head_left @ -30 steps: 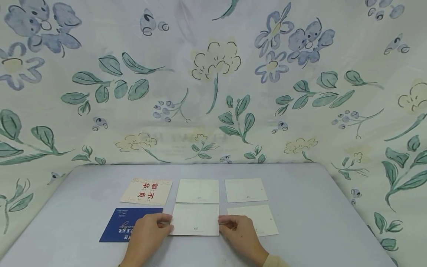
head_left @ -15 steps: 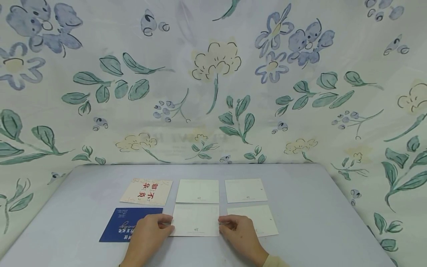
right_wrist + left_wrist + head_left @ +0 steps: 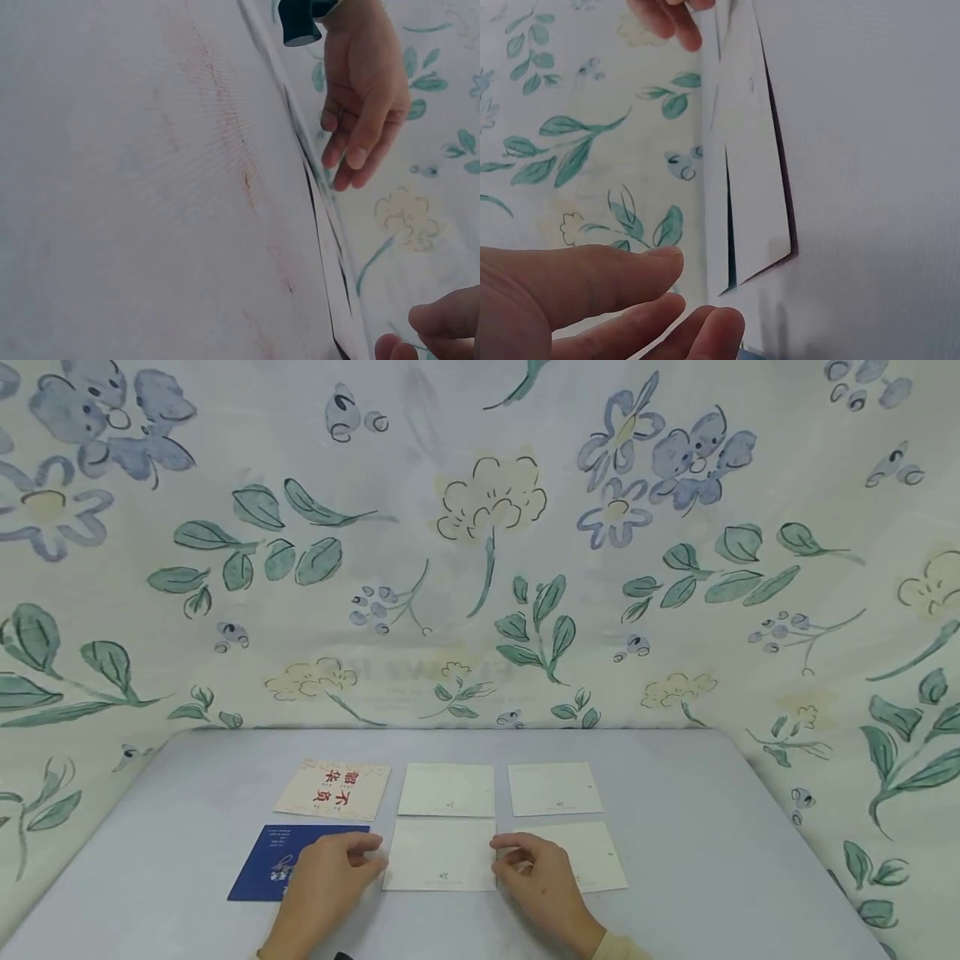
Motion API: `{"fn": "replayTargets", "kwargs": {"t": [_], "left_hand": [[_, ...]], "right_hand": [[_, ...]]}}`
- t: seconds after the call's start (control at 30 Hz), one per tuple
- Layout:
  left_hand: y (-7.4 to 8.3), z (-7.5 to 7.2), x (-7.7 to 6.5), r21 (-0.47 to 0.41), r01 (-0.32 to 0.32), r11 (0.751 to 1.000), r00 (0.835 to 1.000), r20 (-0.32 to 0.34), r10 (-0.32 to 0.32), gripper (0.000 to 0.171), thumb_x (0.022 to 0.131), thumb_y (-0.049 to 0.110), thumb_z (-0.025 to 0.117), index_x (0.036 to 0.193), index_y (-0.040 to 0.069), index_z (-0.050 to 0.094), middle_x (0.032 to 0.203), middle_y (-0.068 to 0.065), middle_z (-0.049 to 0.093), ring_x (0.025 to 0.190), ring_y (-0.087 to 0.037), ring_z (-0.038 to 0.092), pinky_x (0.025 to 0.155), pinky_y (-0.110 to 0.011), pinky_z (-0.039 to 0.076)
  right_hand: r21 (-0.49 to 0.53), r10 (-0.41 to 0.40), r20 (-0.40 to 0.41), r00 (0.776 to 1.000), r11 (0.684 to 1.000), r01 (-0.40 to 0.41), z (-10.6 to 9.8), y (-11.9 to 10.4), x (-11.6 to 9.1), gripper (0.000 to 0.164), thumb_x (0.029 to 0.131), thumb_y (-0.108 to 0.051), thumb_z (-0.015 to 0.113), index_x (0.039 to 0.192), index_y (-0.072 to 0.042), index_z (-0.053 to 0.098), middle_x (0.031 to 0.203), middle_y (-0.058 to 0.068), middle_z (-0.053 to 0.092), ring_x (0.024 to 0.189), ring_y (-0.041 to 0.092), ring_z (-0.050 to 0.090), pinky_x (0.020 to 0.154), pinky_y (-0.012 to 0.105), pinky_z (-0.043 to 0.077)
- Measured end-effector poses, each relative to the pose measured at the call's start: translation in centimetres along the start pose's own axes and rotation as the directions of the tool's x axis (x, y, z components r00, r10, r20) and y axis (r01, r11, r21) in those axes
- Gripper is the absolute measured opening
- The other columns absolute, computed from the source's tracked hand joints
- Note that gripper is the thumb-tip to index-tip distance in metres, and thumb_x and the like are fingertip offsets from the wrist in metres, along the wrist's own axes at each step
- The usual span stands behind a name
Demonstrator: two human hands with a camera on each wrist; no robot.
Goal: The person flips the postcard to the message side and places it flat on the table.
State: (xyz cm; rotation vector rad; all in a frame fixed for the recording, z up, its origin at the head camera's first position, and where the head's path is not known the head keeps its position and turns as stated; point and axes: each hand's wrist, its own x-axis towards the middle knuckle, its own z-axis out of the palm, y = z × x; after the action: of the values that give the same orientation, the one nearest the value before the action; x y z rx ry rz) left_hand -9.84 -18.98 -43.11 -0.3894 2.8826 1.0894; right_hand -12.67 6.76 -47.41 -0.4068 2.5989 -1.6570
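A white postcard lies flat at the front middle of the table, a small print near its lower edge. Just left of it my left hand hovers, its fingers relaxed and apart from the card; the left wrist view shows the gap between fingertips and card corner. My right hand is at the card's right edge, fingers loosely bent with nothing visibly pinched; whether they touch the edge I cannot tell. Beneath the left hand lies a dark blue card. The right hand partly covers another white card.
Behind these lie a cream card with red characters, a white card and another white card on the right. All rest on the pale table. A floral curtain rises at the table's back edge.
My left hand has drawn slightly left, off the front middle card's left edge, and its fingers have loosened. The right fingers have loosened a little in place. The cards lie almost unchanged.
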Motion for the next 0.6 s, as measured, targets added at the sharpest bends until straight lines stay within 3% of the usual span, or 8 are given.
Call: {"fn": "replayTargets", "kwargs": {"t": [0.23,0.43,0.6], "left_hand": [[-0.5,-1.5,0.1,-0.008,0.004,1.0,1.0,0.008,-0.004,0.036,0.078,0.022,0.071,0.109,0.005,0.067,0.088,-0.004,0.069,0.073,-0.013,0.061,0.054,-0.029,0.049],[-1.5,-2.7,0.2,0.017,0.004,1.0,1.0,0.013,-0.004,0.04,0.08,0.025,0.071,0.114,0.003,0.064,0.099,-0.009,0.068,0.083,-0.019,0.063,0.066,-0.035,0.054],[-2.7,-3.5,0.4,0.061,0.017,0.998,1.0,-0.006,-0.016,0.044,0.08,0.027,0.071,0.117,0.004,0.062,0.098,-0.01,0.068,0.086,-0.023,0.063,0.074,-0.043,0.052]], "right_hand": [[0.013,-0.037,0.019,0.999,0.999,0.037,0.0,-0.8,0.4,0.023,0.079,-0.007,0.067,0.102,-0.01,0.068,0.102,0.001,0.066,0.078,0.007,0.062,0.06,0.021,0.051],[0.081,-0.055,0.05,0.997,0.995,0.05,1.0,-2.1,0.8,0.027,0.079,-0.007,0.069,0.106,-0.009,0.067,0.101,0.007,0.066,0.073,0.01,0.062,0.054,0.019,0.048],[0.12,-0.088,0.06,0.994,0.99,0.08,2.0,-3.9,0.9,0.027,0.08,-0.001,0.067,0.106,-0.006,0.065,0.103,0.011,0.065,0.072,0.012,0.063,0.056,0.02,0.05]]}}
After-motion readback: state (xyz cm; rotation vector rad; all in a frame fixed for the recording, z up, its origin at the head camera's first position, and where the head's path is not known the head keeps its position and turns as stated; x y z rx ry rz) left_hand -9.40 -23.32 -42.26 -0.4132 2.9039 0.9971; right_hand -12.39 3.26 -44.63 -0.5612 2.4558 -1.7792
